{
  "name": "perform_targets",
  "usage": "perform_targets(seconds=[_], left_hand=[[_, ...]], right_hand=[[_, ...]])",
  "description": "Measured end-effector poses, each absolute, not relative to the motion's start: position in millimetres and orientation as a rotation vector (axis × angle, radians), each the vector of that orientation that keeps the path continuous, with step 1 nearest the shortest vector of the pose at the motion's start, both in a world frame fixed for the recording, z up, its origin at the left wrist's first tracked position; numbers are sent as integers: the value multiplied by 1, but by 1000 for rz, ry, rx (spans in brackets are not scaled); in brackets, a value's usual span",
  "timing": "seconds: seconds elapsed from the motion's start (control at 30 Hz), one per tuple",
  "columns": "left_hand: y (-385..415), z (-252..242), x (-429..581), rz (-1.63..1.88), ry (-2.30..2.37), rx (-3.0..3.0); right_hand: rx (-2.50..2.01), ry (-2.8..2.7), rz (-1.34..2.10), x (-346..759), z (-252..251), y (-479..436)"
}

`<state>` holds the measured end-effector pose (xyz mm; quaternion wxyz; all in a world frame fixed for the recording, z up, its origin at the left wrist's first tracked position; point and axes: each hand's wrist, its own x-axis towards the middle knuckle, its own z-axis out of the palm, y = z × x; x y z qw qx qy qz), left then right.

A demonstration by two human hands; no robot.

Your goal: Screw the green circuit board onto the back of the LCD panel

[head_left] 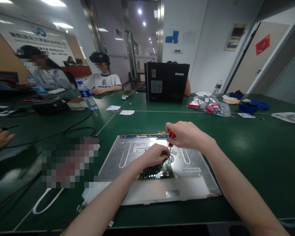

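Observation:
A bare metal monitor back panel (127, 154) lies flat on the green table, with a green circuit board (159, 171) near its front middle and a blue strip board (142, 135) along its far edge. My right hand (186, 135) is closed round a screwdriver (171, 139) with a red-orange handle, held upright with its tip down on the circuit board. My left hand (154, 156) is closed, its fingertips pinched at the screwdriver's shaft just above the board; what they pinch is hidden.
A black computer case (166, 82) stands at the back centre. A bag of red parts (208, 106), blue items (253, 106), paper slips (127, 112) and a water bottle (87, 95) lie around. Cables (76, 129) run at left. Other people sit at the far left.

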<state>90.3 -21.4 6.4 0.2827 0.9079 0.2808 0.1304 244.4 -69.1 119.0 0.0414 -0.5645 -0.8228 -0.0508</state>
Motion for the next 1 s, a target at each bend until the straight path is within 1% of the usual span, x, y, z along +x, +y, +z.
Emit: perform_targets(seconds=[0.53, 0.8, 1.0], left_hand=[[-21, 5, 90, 370, 729, 2447], [-21, 7, 90, 352, 723, 2468], [-22, 8, 90, 345, 738, 2440]], right_hand=[[-1689, -2537, -202, 246, 118, -70], [-1768, -2491, -233, 243, 118, -68], [-1693, -2528, -188, 246, 118, -70]])
